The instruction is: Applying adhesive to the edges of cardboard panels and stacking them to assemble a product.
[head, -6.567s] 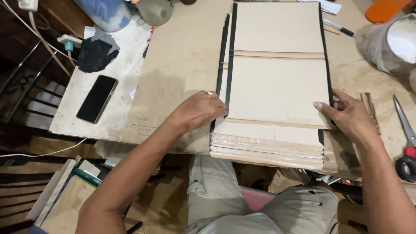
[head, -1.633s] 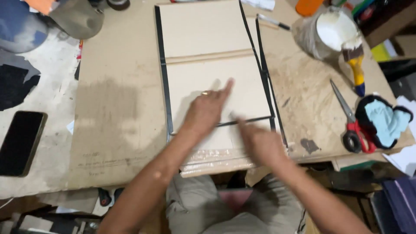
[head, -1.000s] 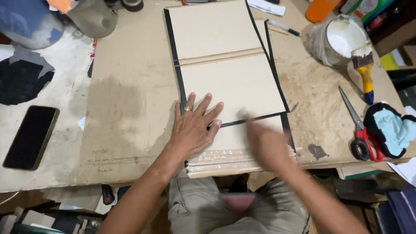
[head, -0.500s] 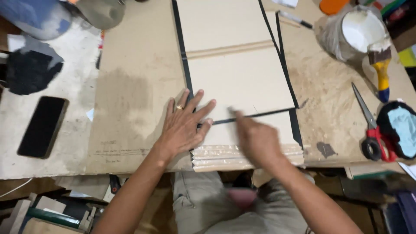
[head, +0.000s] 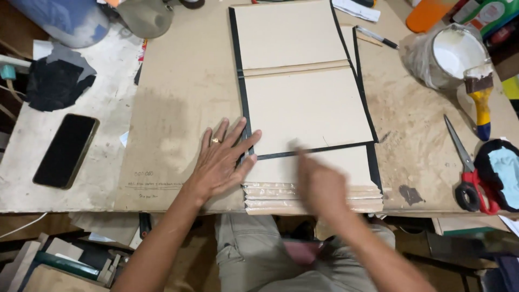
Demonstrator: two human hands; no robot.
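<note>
Left hand [head: 224, 159]: flat, fingers spread, grasping nothing; palm on the desk [head: 178, 103], fingertips pressing the left edge of the top cardboard sheet [head: 308, 108], across its black edging strip [head: 241, 97]. Ring visible on one finger.

Right hand [head: 319, 181]: motion-blurred, lying over the near part of the cardboard stack [head: 313, 197]. Cannot tell whether it is released or clenched; it appears to rest on the board surface.

The stack sits at the near edge of the desk, centred in front of the person, its layered edges overhanging slightly above the lap. Top sheet is tan, with black strips along the left, right and near sides and a narrow cardboard spine band across the upper half.

Right of the stack: red-handled scissors [head: 467, 173], a yellow-handled brush [head: 478, 103] resting on a white glue tub [head: 457, 54], a pen [head: 377, 37]. Left: black phone [head: 66, 150] face up, black cloth [head: 57, 84] just beyond it.
</note>
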